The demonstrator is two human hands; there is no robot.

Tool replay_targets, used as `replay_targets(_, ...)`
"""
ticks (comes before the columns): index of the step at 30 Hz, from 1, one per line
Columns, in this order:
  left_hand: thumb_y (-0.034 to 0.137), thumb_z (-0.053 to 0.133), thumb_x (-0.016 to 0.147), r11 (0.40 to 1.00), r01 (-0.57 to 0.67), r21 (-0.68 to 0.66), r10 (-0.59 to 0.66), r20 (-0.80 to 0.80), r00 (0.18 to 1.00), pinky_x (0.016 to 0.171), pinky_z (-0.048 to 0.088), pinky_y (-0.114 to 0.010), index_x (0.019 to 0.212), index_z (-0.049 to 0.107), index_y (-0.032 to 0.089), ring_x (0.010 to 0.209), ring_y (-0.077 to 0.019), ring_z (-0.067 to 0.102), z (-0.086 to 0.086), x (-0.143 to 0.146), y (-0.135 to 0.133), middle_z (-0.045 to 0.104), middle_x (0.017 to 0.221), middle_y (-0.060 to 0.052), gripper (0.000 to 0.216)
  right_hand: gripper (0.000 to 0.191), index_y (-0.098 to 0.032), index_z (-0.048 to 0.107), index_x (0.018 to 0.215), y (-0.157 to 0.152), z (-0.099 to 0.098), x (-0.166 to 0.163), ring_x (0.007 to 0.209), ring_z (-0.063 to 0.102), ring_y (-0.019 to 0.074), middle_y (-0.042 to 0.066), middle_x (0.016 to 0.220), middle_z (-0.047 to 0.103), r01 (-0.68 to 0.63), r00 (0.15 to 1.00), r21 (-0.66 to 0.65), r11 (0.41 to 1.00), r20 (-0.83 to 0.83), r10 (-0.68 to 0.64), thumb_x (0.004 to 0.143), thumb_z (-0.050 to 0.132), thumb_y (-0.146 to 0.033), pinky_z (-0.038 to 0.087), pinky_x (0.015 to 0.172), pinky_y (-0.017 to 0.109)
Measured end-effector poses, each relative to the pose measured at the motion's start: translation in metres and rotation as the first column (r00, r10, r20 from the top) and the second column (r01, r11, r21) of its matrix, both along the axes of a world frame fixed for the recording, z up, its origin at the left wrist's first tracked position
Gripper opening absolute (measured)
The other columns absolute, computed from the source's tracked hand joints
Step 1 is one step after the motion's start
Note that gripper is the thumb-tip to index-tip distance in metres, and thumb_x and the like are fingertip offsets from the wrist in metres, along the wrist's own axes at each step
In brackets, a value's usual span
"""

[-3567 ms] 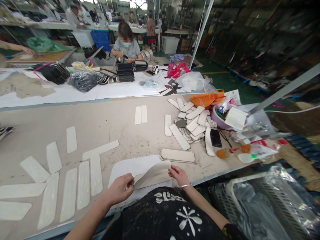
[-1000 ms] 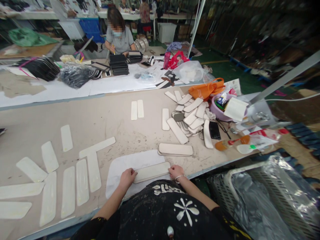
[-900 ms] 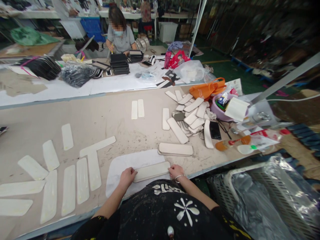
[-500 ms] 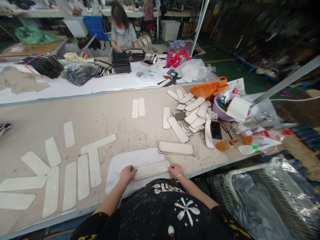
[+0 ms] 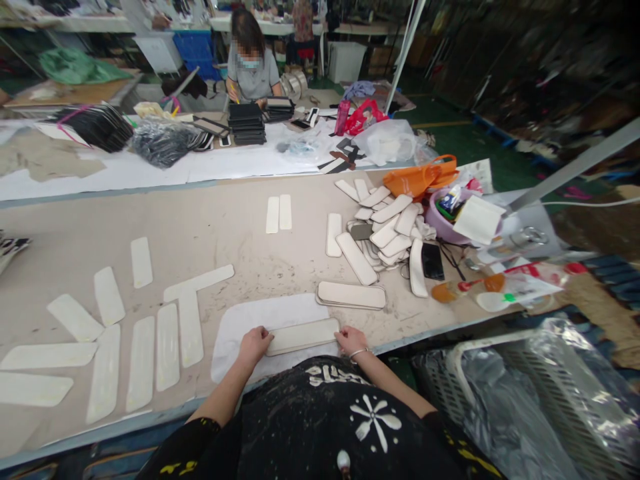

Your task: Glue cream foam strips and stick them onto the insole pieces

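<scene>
Desk (image 5: pixel 240 217): strewn with pale strips (image 5: pixel 141 363) at lower left
Long panel (image 5: pixel 303 337): pinched at its ends by left hand (image 5: pixel 257 343) and right hand (image 5: pixel 351 339), lower centre

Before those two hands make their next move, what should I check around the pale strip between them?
1. Left hand at left end of pale strip: ok, fingertips touching.
2. Right hand at its right end: ok, fingertips touching.
3. White sheet beneath the strip: ok, spread on the table.
4. Edges exactly flush: cannot tell, too fine to see.
5. Stacked strips apart from both hands: ok, they lie beyond the right hand.
</scene>
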State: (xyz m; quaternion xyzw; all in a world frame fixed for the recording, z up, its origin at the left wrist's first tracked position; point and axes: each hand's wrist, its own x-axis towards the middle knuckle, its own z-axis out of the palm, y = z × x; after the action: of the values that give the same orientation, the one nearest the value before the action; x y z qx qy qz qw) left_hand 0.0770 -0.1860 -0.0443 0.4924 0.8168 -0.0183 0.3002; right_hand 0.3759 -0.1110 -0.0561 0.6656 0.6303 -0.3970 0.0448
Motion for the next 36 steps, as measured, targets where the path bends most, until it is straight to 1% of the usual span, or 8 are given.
replay_targets(6, 0.031, 0.049, 0.078, 1.000, 0.006, -0.006, -0.006, -0.009, 1.000, 0.066, 0.038, -0.025, 0.073, 0.058, 0.018, 0.078, -0.0186, 0.061, 0.0048, 0.0016, -0.0014, 0.067, 0.077, -0.006, 0.017, 0.022, -0.020, 0.065, 0.070, 0.0006, 0.0001, -0.0018, 0.066, 0.060, 0.0152, 0.000, 0.059, 0.065, -0.032, 0.999, 0.019, 0.999, 0.032, 0.031, 0.080, 0.052, -0.035, 0.036, 0.060, 0.022)
replay_targets(15, 0.029, 0.048, 0.080, 0.999, 0.041, -0.023, -0.042, -0.032, 0.999, 0.068, 0.038, -0.024, 0.075, 0.059, 0.017, 0.080, -0.0167, 0.059, 0.0089, 0.0043, -0.0055, 0.066, 0.083, -0.005, 0.017, 0.020, -0.019, 0.065, 0.073, 0.0021, -0.0015, -0.0050, 0.071, 0.060, 0.0152, 0.001, 0.065, 0.066, -0.070, 0.996, 0.009, 0.998, 0.064, 0.069, 0.081, 0.052, -0.032, 0.037, 0.064, 0.022)
replay_targets(24, 0.026, 0.050, 0.078, 0.998, 0.058, -0.018, -0.059, -0.040, 0.997, 0.068, 0.038, -0.025, 0.072, 0.058, 0.017, 0.079, -0.0168, 0.058, 0.0041, 0.0035, -0.0062, 0.064, 0.080, -0.005, 0.014, 0.021, -0.018, 0.066, 0.073, 0.0040, -0.0009, -0.0067, 0.073, 0.061, 0.0162, 0.003, 0.069, 0.068, -0.091, 0.991, 0.007, 0.996, 0.099, 0.090, 0.081, 0.053, -0.032, 0.036, 0.063, 0.023)
replay_targets(36, 0.026, 0.048, 0.080, 0.998, 0.062, 0.015, -0.061, -0.057, 0.997, 0.074, 0.039, -0.026, 0.077, 0.058, 0.016, 0.083, -0.0177, 0.058, 0.0011, 0.0064, -0.0075, 0.062, 0.084, -0.008, 0.014, 0.023, -0.019, 0.066, 0.076, 0.0013, -0.0057, -0.0036, 0.073, 0.061, 0.0152, 0.002, 0.070, 0.068, -0.112, 0.989, 0.027, 0.993, 0.105, 0.109, 0.082, 0.052, -0.036, 0.036, 0.064, 0.022)
